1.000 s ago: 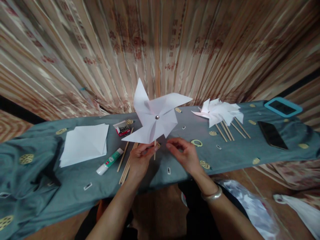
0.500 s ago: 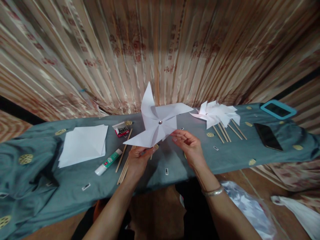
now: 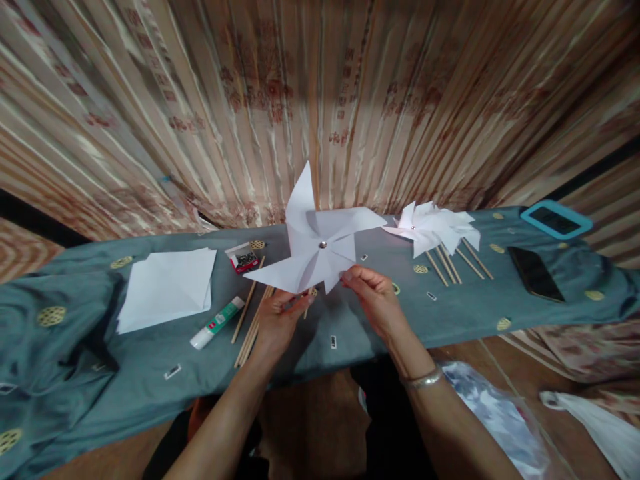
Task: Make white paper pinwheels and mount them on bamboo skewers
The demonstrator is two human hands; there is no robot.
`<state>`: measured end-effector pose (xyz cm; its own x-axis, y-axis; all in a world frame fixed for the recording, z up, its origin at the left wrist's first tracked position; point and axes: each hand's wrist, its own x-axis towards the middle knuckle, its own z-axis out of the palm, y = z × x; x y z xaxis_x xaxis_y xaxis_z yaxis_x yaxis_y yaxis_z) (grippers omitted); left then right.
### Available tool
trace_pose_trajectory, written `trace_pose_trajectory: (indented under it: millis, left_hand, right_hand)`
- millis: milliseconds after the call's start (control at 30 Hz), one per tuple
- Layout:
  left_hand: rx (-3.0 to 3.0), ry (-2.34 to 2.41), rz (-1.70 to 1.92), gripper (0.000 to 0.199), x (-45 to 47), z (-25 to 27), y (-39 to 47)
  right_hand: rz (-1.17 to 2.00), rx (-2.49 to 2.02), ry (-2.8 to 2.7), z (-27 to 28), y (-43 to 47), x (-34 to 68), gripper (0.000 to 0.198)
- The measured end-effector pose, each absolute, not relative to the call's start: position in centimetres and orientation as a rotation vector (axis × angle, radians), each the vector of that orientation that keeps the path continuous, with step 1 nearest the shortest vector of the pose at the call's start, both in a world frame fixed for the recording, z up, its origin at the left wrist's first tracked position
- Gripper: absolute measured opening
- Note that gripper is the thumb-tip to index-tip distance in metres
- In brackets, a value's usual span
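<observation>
Two hands now on one paper pinwheel (image 3: 300, 243), here in the head view! A second ago, only the left hand (image 3: 277, 320) on it, with the right hand (image 3: 373, 297) hanging just short of the paper; now right up against the lower right edge of a blade (image 3: 336, 270), touching. Meaning, by the look of it, steadied from two places instead of one. A little turn too, top point leaning further right. Held up above the desk (image 3: 400, 327), silver pin (image 3: 323, 245) showing at the centre.

Over to the poses: left forearm slanting up from below, palm low beneath the paper, fingers closed on the thin stick (image 3: 307, 309), grip partly hidden. From the other side, right forearm angling inward, bracelet (image 3: 425, 381) at the wrist, thumb and forefinger drawn together in a light-looking pinch at that edge. Too small to tell how much paper between the tips.

Round about: to the left, white sheets (image 3: 165, 290), a glue stick (image 3: 217, 323), an open red box (image 3: 245, 260), loose sticks (image 3: 250, 333) beside the left hand; to the right, more pinwheels (image 3: 445, 230), overlapping, well apart from the held one.
</observation>
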<state>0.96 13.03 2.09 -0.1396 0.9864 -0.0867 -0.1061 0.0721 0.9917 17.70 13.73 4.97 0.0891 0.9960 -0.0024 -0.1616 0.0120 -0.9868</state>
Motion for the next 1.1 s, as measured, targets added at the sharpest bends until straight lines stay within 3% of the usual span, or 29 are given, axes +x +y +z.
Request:
trace_pose_trajectory:
  millis: [367,833,1100]
  left_hand:
    - [0.946,1.238,1.338,0.013,1.2,2.9,12.9]
    - [1.069,1.304,1.266,0.021,0.9,2.2,12.9]
    - [1.104,1.216,1.309,0.021,1.1,1.3,12.8]
  right_hand:
    - [1.432,-1.036,-1.150,5.0,12.5,15.7,0.029]
    - [1.232,-1.039,-1.251,4.7,13.1,16.7,0.031]
    - [1.253,-0.984,-1.301,3.8,12.8,16.0,0.014]
